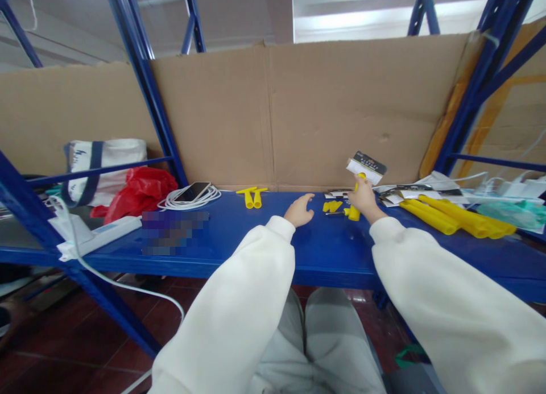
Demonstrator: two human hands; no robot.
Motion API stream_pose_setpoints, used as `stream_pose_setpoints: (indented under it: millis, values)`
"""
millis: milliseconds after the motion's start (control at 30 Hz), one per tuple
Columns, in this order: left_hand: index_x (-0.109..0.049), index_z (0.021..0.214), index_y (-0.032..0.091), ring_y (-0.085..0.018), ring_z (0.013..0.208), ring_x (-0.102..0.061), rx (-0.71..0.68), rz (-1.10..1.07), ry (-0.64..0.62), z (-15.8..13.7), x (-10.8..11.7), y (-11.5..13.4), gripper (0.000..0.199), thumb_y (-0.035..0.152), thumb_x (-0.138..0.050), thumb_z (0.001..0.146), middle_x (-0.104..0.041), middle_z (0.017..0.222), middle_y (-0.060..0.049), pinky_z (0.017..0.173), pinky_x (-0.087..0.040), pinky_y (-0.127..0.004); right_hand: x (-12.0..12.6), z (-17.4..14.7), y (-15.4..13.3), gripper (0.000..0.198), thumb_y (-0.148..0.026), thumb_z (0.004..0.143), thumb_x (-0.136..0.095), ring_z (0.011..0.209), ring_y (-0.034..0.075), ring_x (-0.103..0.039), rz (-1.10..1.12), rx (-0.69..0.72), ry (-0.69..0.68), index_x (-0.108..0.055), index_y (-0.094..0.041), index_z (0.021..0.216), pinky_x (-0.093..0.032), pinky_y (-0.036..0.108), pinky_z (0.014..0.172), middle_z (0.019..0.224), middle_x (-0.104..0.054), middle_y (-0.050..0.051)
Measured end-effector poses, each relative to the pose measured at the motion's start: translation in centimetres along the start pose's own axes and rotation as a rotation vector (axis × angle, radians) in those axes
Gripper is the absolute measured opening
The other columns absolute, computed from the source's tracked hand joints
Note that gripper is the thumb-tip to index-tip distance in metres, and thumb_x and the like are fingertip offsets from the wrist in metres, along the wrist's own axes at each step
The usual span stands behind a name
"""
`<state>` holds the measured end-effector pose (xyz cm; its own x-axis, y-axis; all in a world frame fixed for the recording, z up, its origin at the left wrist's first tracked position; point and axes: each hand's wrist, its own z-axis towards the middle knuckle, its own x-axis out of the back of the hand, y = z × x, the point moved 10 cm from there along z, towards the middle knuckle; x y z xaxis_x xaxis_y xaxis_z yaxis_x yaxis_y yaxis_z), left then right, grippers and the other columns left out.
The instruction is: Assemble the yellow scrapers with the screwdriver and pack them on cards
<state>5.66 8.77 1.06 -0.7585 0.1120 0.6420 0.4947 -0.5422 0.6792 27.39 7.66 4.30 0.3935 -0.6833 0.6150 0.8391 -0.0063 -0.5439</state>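
Observation:
My right hand [364,198] is closed around a yellow tube-shaped piece [354,213], which shows above and below the fingers. A black-and-white printed card [369,165] sticks up just behind that hand; whether the fingers also grip it I cannot tell. To the left, my left hand [300,210] hovers over the blue shelf [324,254] with its fingers apart and nothing in them. Between the hands lie small flat yellow pieces [332,206]. Two yellow T-shaped pieces [253,198] rest farther left, near the cardboard.
Long yellow tubes [456,218] and more printed cards [405,193] lie at the right. On the left are a coiled white cable [190,198] with a phone [195,191], a white power strip [102,235] and a red plastic bag [136,192]. A cardboard sheet [213,115] stands behind.

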Motion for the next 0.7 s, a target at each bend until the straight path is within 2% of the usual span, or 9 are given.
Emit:
stream_pose_setpoints:
  millis: [100,267,400,533,633,700]
  values:
    - [-0.057,0.134,0.019,-0.022,0.106,-0.069,-0.015,0.005,0.008,0.0,0.0,0.1,0.062,-0.001,-0.058,0.075,-0.061,0.136,-0.013,0.102,-0.05,-0.036,3.6,1.0,1.7,0.068,-0.014,0.077,-0.056,0.11,0.036,-0.063,-0.215,-0.003,-0.03,-0.048,-0.011,0.145,-0.049,0.048,0.095,0.128,-0.055,0.025]
    - [-0.056,0.135,0.015,-0.022,0.106,-0.069,-0.038,0.055,-0.006,0.0,-0.1,0.4,0.062,-0.001,-0.058,0.075,-0.061,0.137,-0.015,0.103,-0.049,-0.036,9.3,2.3,5.6,0.057,-0.011,0.085,-0.05,0.113,0.034,-0.061,-0.601,-0.001,-0.203,-0.054,-0.014,0.141,-0.046,0.04,0.087,0.128,-0.058,0.027]
    - [-0.056,0.135,0.016,-0.022,0.108,-0.068,-0.039,0.042,-0.003,0.0,0.0,0.4,0.062,0.0,-0.058,0.075,-0.061,0.136,-0.014,0.105,-0.048,-0.036,12.7,2.9,10.4,0.053,-0.012,0.089,-0.049,0.114,0.031,-0.061,-0.769,-0.112,-0.258,-0.055,-0.013,0.141,-0.044,0.038,0.083,0.128,-0.06,0.027]
    - [-0.058,0.134,0.018,-0.022,0.107,-0.068,-0.029,0.025,0.002,0.1,0.0,0.2,0.064,0.0,-0.06,0.073,-0.062,0.135,-0.012,0.106,-0.048,-0.037,13.4,3.4,15.2,0.053,-0.011,0.088,-0.049,0.119,0.029,-0.06,-0.831,-0.198,-0.29,-0.056,-0.014,0.141,-0.044,0.037,0.085,0.138,-0.055,0.027]
    - [-0.058,0.134,0.018,-0.021,0.107,-0.068,-0.029,0.044,0.001,0.0,-0.1,0.2,0.064,0.0,-0.06,0.073,-0.062,0.135,-0.012,0.106,-0.047,-0.037,12.5,3.6,16.8,0.052,-0.007,0.087,-0.047,0.117,0.029,-0.062,-0.832,-0.174,-0.324,-0.06,-0.013,0.138,-0.046,0.037,0.085,0.134,-0.059,0.027]
    - [-0.058,0.134,0.018,-0.022,0.107,-0.068,-0.034,0.059,0.002,0.0,0.0,0.3,0.063,0.0,-0.061,0.073,-0.063,0.135,-0.012,0.105,-0.048,-0.036,12.5,3.5,17.3,0.05,-0.008,0.088,-0.045,0.113,0.03,-0.064,-0.83,-0.221,-0.296,-0.062,-0.013,0.135,-0.047,0.039,0.083,0.128,-0.062,0.028]
